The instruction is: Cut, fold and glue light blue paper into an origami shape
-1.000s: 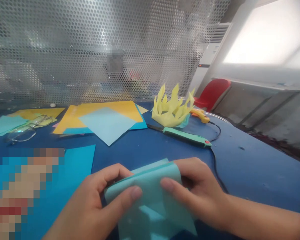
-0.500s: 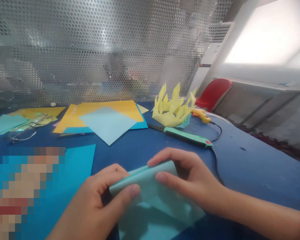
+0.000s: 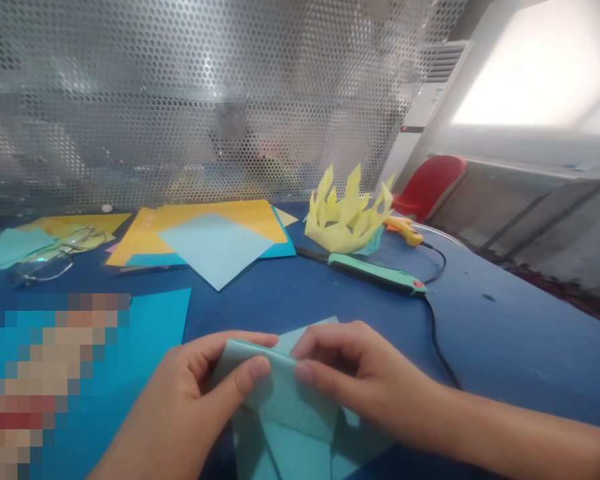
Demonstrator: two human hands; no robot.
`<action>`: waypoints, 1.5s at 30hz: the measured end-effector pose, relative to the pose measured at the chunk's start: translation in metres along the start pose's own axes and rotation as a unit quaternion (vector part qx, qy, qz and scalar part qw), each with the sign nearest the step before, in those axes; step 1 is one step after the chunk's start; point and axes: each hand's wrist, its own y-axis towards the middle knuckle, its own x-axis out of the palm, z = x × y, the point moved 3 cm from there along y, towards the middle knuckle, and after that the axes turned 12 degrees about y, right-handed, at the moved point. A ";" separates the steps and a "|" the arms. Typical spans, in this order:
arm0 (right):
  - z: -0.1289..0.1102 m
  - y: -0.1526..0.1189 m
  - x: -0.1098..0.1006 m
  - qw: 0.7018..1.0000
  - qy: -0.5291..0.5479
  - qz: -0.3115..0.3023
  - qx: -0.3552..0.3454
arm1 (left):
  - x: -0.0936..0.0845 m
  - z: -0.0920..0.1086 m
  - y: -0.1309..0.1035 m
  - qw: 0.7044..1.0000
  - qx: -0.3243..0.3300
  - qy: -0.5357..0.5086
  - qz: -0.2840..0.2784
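teal paper [image 3: 303, 397] pinched by its folded edge, low in the middle
from my remote seat, left to right: glasses [image 3: 45, 267] on the left of the table [image 3: 480, 333], a blue sheet [image 3: 153, 333] nearer the camera, then the left hand [image 3: 200, 383] gripping the paper's left end, thumb on the near side. right hand [image 3: 360, 370] is closed on the same edge, its thumb near the left one. behind that there's a yellow paper crown [image 3: 343, 235], a green-handled tool [image 3: 375, 272] in front of it, and a red chair [image 3: 435, 187] further right.
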 end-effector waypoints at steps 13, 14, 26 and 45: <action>-0.005 0.001 -0.007 0.993 -0.100 0.052 -0.034 | 0.001 -0.012 0.000 0.993 -0.058 -0.098 0.004; -0.005 0.001 -0.007 0.992 -0.106 0.054 -0.039 | 0.001 -0.012 0.000 0.994 -0.056 -0.096 0.000; -0.008 -0.001 -0.006 0.985 -0.134 0.060 -0.094 | 0.006 -0.008 0.000 0.983 -0.100 -0.155 -0.006; -0.015 -0.004 -0.007 0.974 -0.111 0.106 -0.167 | 0.008 0.001 -0.004 0.982 -0.080 -0.162 -0.049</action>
